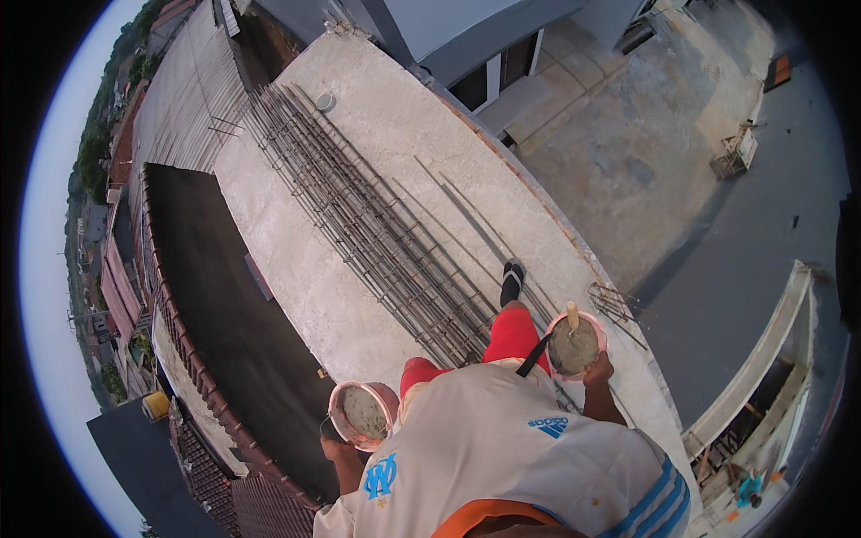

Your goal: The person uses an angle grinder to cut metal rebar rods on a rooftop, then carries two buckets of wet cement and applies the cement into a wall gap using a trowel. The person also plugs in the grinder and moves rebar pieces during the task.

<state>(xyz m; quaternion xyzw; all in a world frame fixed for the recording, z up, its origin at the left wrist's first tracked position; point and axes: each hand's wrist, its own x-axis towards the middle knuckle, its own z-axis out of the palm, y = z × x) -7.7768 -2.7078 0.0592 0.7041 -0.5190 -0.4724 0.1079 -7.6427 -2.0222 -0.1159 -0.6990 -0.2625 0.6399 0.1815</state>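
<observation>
My left hand is closed at the outer side of a pink bucket, by its thin wire handle. Grey wet mortar fills much of that bucket. On the other side, my right hand grips a second pink bucket, also holding grey mortar. A wooden handle sticks up from the right bucket; the tool's other end is hidden. Both buckets hang beside my body, clear of each other. My fingers are only partly visible on each.
Long tied rebar cages lie along the pale concrete slab ahead, with loose steel rods right of them. A small round container sits farther off. The slab's right edge drops to a lower yard; a dark lower roof lies left.
</observation>
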